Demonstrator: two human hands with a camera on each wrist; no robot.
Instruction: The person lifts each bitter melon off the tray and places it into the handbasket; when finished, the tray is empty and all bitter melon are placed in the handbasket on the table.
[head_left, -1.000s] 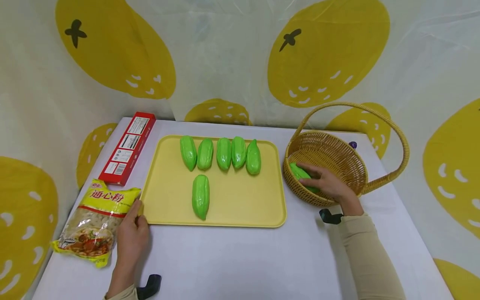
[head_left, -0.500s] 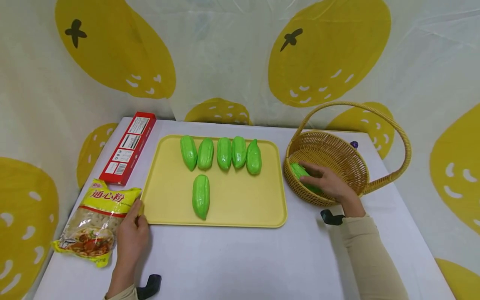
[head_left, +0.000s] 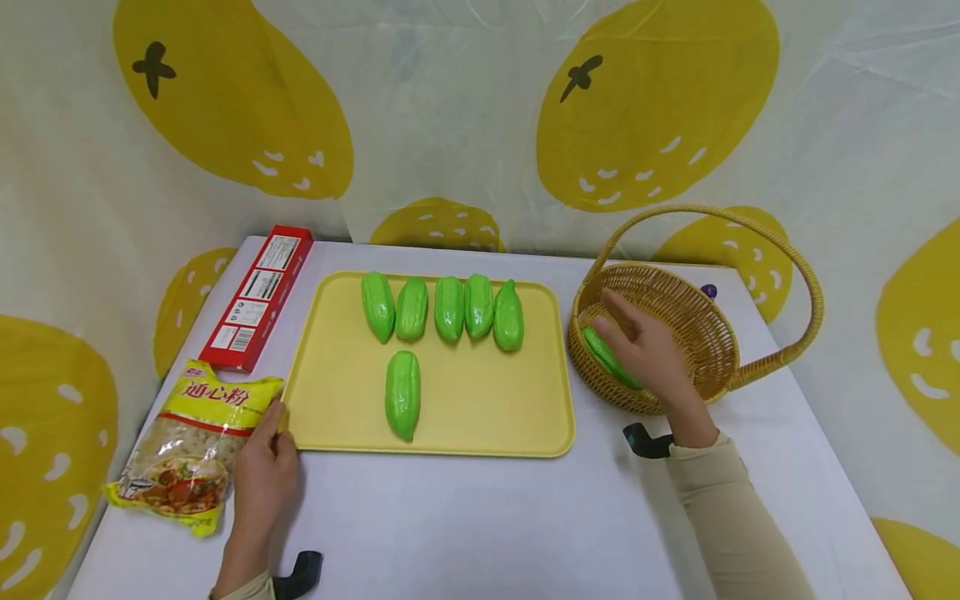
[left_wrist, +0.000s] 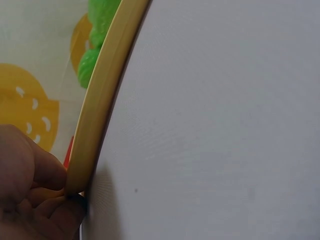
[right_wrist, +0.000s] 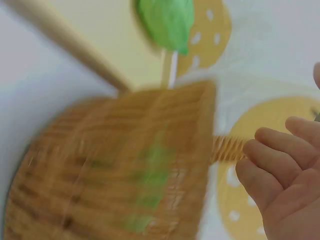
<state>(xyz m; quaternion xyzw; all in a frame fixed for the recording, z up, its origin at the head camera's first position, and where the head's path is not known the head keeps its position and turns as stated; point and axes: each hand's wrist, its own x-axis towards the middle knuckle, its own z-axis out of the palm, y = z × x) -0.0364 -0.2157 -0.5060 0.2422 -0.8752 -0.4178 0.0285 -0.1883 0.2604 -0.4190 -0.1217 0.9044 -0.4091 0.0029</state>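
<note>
My left hand [head_left: 264,471] pinches the left front corner of a yellow tray [head_left: 487,408], thumb and fingers at its rim [left_wrist: 97,105] in the left wrist view. On the tray lie several glossy green ridged fruits, shaped like star fruit; one fruit [head_left: 402,395] is apart from the row [head_left: 448,308] at the back. A wicker basket [head_left: 720,333] with a tall handle stands right of the tray. Inside it, by the near left wall, rests another green ridged fruit [head_left: 609,358]. Above it hovers my right hand [head_left: 648,346], fingers extended and holding nothing; the right wrist view also shows the fingers [right_wrist: 280,155] free.
A yellow pasta bag [head_left: 191,446] lies beside my left hand. Behind it is a long red box [head_left: 257,300]. A small purple object [head_left: 708,291] sits behind the basket. The fruit-print curtain [head_left: 442,108] borders the white table [head_left: 465,525] at the back.
My right hand has let go of the green ridged fruit in the basket and lifted slightly off it, its fingers straightening. The left hand and tray stay where they were.
</note>
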